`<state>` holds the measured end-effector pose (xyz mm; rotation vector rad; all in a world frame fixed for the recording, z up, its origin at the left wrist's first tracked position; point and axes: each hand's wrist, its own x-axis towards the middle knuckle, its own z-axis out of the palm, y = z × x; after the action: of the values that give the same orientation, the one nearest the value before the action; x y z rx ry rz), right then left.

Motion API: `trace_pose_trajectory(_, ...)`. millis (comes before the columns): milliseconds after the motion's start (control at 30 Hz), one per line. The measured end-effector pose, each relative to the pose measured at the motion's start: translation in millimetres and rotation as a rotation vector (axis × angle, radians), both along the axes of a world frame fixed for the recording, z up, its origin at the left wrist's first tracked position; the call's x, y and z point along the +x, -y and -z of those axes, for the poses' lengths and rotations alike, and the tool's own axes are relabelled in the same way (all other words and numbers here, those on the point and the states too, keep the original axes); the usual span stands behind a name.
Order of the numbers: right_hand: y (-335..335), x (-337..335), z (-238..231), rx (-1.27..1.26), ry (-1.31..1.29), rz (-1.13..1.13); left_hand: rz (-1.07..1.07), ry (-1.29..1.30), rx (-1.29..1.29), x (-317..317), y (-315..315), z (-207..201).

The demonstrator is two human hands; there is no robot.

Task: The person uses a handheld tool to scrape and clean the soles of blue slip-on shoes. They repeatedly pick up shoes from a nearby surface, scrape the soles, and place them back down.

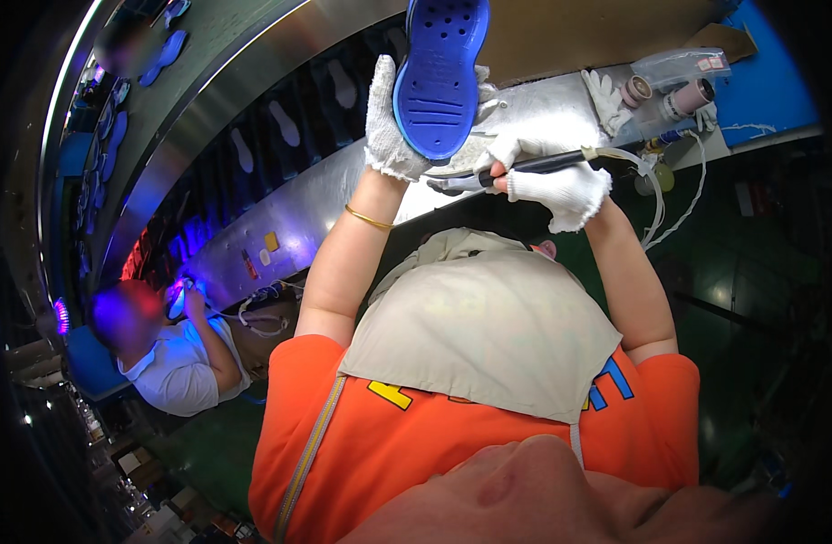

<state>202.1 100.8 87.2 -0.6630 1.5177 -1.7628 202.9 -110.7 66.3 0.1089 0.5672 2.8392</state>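
Observation:
My left hand (389, 136), in a white knit glove, holds up a blue shoe sole (443, 86) by its edges, thumb on one side and fingers on the other. Small holes dot the sole's upper end, and ridges cross its lower part. My right hand (561, 186), gloved with bare fingertips showing, is closed around a black-handled brush (552, 162). A clear tube (647, 168) runs from the rear end of its handle. The brush's pale tip lies just below the sole's heel end; whether they touch I cannot tell.
A metal workbench (321, 177) runs along a line carrying several soles (285, 122). At the right lie spare white gloves (606, 100), a pink cup (683, 98), its lid (635, 89) and a plastic bag (679, 65). A co-worker (185, 363) sits at the left.

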Motion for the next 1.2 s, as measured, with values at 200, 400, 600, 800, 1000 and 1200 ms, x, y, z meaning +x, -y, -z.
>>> trace_pose_trajectory(200,8,-2,-20,-0.156,-0.367,0.131,0.071,0.025,-0.130,-2,1,-11)
trace_pose_trajectory(400,20,-14,-10,-0.086,-0.682,0.089,0.006,0.167,-0.345,-13,8,-5)
trace_pose_trajectory(600,20,-31,-3,0.100,-0.754,-0.038,0.136,0.206,-0.480,-12,9,-17)
trace_pose_trajectory(800,5,-49,-4,0.073,-0.568,-0.098,0.188,0.302,-0.633,-13,3,-20)
trace_pose_trajectory(1000,6,-44,-36,0.568,-0.682,-0.169,0.238,0.293,-0.716,-13,8,-13)
trace_pose_trajectory(1200,-8,-50,-24,0.237,-0.483,-0.055,0.164,0.236,-0.402,-4,4,-4)
